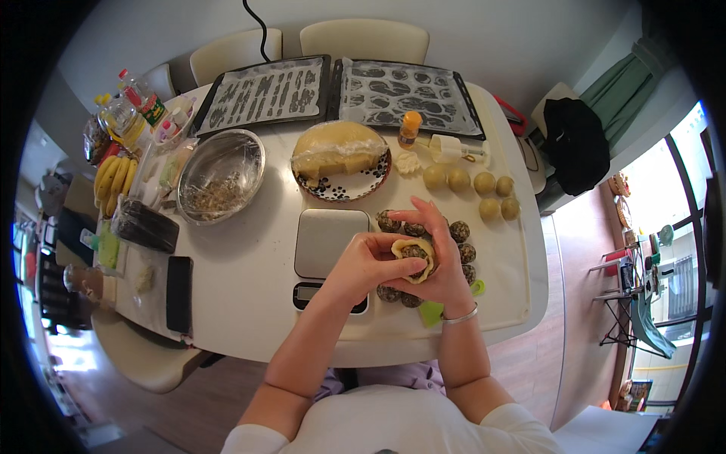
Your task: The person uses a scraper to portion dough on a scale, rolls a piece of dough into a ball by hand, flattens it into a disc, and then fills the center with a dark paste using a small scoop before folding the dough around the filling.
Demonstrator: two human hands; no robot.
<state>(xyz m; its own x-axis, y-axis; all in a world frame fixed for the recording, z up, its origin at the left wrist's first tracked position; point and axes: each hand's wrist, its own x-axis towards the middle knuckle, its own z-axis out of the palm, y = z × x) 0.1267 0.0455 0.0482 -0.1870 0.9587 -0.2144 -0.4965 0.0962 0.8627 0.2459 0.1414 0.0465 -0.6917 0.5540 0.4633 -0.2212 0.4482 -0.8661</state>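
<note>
A yellow dough wrapper (399, 248) is cupped around a dark speckled filling ball (413, 253), which still shows at its opening. My left hand (366, 264) pinches the wrapper's left edge, and its thumb lies over the filling. My right hand (445, 255) cradles the wrapper from the right, with its upper fingers spread. Around and partly beneath my hands sit several more filling balls (459, 231) on a pale mat. Several plain dough balls (484, 183) lie beyond my right hand. A digital kitchen scale (323, 241) is beside my left hand.
Farther back, a large dough mass (340, 142) under plastic film rests on a patterned plate (346, 190). Two lined baking trays (479, 127) stand at the back. A film-covered metal bowl (258, 187), bananas (116, 179) and bottles (150, 108) are at the left. A green scraper (431, 314) lies near my right wrist.
</note>
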